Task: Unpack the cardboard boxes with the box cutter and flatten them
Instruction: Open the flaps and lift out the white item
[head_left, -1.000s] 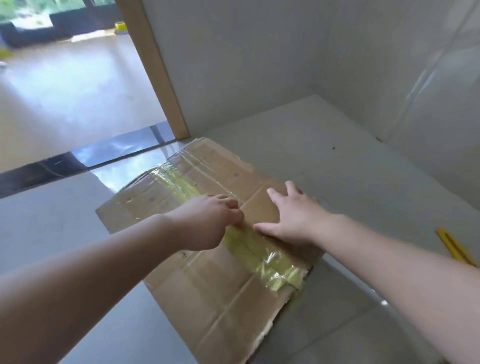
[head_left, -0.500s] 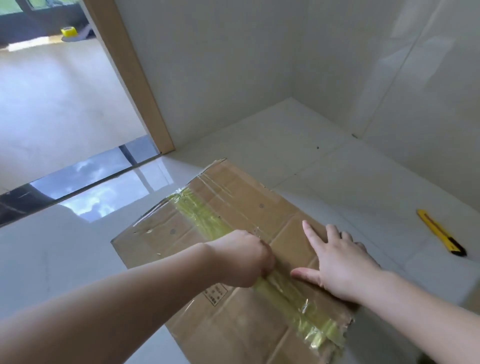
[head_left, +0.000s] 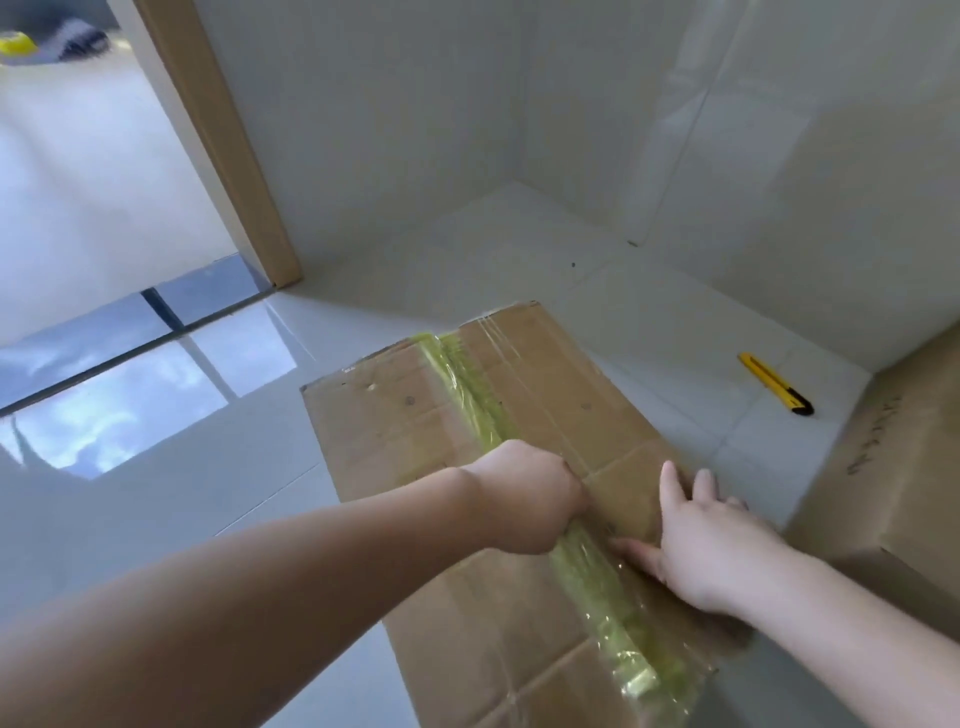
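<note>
A flattened brown cardboard box (head_left: 395, 441) lies on the pale tiled floor, with a strip of yellowish clear tape (head_left: 467, 395) running along its length. My left hand (head_left: 524, 499) is closed into a fist and presses down on the taped seam near the middle. Beside it, my right hand (head_left: 711, 540) rests palm down on the cardboard with fingers spread. A yellow and black box cutter (head_left: 775, 383) lies on the floor to the right, apart from both hands.
Another brown cardboard box (head_left: 904, 467) stands at the right edge, close to my right hand. White tiled walls meet in a corner (head_left: 524, 171) behind. A wooden door frame (head_left: 228, 156) and a dark threshold strip (head_left: 130, 332) are at left.
The view has shifted, so the cardboard sits lower and further right in frame. Both hands stay pressed on the cardboard. The second box at the right has come into view.
</note>
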